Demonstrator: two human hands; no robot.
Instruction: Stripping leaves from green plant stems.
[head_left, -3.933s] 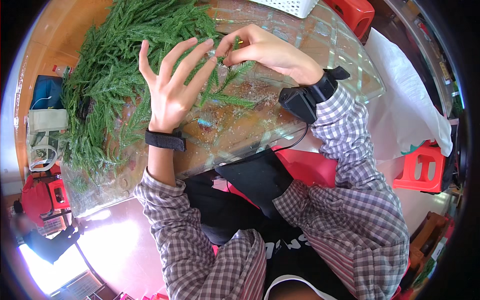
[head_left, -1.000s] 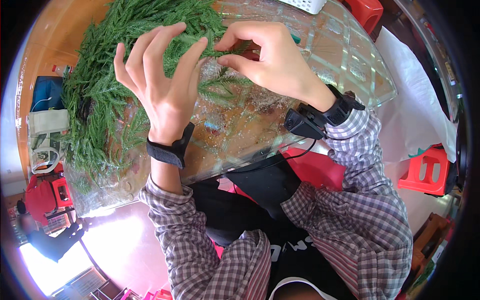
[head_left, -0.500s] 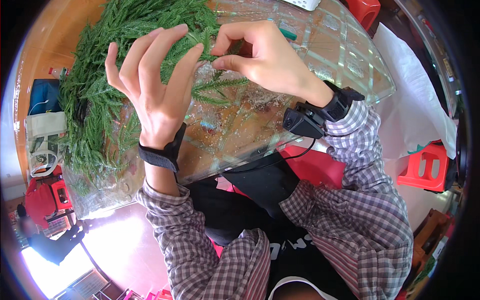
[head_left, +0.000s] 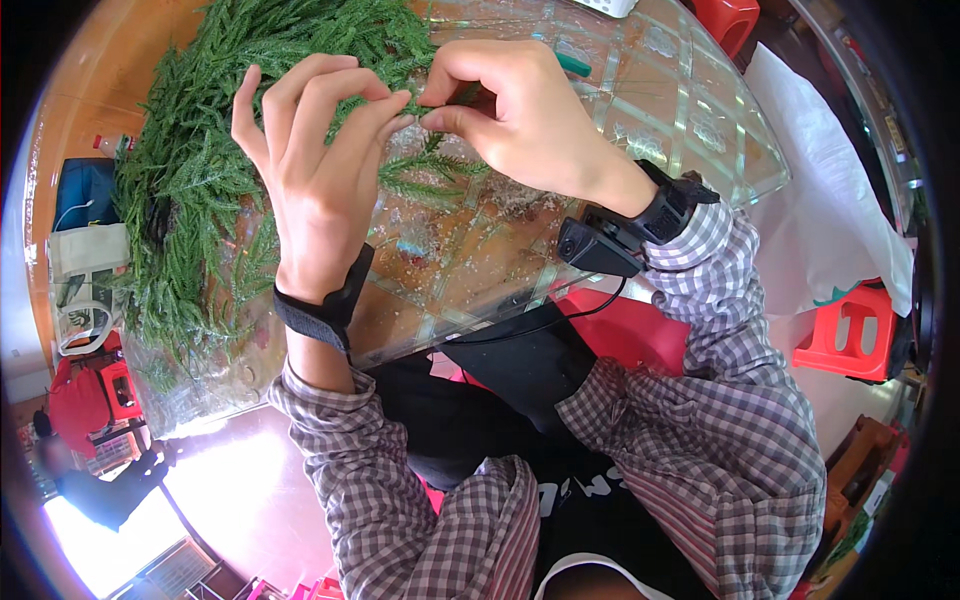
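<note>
A green artificial pine sprig [head_left: 430, 172] hangs between my two hands above the table, its needled tips pointing down and to the right. My right hand [head_left: 515, 115] pinches its stem between thumb and index finger. Right beside it, my left hand [head_left: 320, 150] has thumb and index finger closed on the same sprig, the other fingers curled loosely above. The exact spot where the fingertips meet the stem is partly hidden. Behind and left of my left hand spreads a large heap of green pine branches [head_left: 190, 150].
The table [head_left: 480, 265] has a clear plastic cover strewn with white flakes. A green tool-like piece [head_left: 573, 65] lies beyond my right hand. A white sack [head_left: 815, 170] and a red stool [head_left: 850, 335] stand at right; bags [head_left: 90, 250] are at left.
My left hand's fingers have drawn inward, with thumb and index finger closing beside my right hand's fingertips. My right hand has barely moved and keeps its pinch.
</note>
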